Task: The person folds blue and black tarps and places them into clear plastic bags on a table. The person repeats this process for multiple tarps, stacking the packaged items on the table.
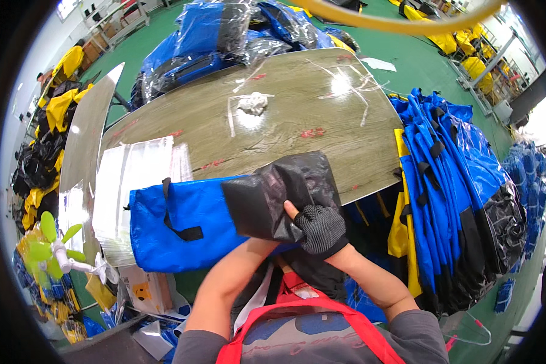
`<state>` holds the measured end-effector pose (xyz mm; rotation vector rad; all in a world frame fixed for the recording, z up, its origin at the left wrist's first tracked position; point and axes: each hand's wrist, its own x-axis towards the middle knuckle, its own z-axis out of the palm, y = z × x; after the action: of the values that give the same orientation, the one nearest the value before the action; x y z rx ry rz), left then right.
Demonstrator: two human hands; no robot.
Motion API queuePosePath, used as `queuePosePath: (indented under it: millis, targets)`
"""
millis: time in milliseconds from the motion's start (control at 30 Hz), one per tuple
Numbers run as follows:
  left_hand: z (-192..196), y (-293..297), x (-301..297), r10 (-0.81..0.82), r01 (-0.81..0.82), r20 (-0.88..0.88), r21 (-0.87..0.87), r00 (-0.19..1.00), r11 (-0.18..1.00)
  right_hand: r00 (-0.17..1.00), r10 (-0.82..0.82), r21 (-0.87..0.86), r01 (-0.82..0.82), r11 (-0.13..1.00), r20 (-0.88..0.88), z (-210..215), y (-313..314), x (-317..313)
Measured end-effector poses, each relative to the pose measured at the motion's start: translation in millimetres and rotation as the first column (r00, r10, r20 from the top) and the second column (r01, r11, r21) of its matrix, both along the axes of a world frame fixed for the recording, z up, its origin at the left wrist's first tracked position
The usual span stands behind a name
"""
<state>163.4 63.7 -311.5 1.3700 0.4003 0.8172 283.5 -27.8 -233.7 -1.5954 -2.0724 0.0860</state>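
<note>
Nearest, one red apron strap (340,306) looped across the lower middle. One green-bladed fan (59,252) stood at lower left, then one stack of white sheets (130,167) and one blue bag (155,236) with one visible black handle (191,233). One left forearm (230,279) reached under one black fabric piece (267,200) mid-frame; I couldn't tell how the hidden left hand's fingers stood. One gloved right hand (321,227) gripped that piece, thumb on top. At right hung overlapping blue bags (437,164), uncountable.
</note>
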Motion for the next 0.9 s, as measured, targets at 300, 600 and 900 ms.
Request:
queuePosePath:
  millis: [300,600,900]
  targets:
    - [24.1,-3.1,-334.1,0.997,-0.199,-0.021,0.98,-0.079,0.005,0.993,0.096,-0.185,-0.082,0.979,0.068,23.8,36.5,-46.0]
    - [33.9,-74.1,-387.2,0.379,-0.713,-0.604,-0.61,0.701,0.347,0.98,0.132,-0.371,-0.07,0.926,0.146,-23.1,59.3,-123.3]
    - [114.2,-73.2,-329.5,0.455,-0.507,-0.284,-0.7,0.844,0.503,0.988,0.156,-0.112,-0.153,0.982,0.014,-64.9,60.5,-169.5]
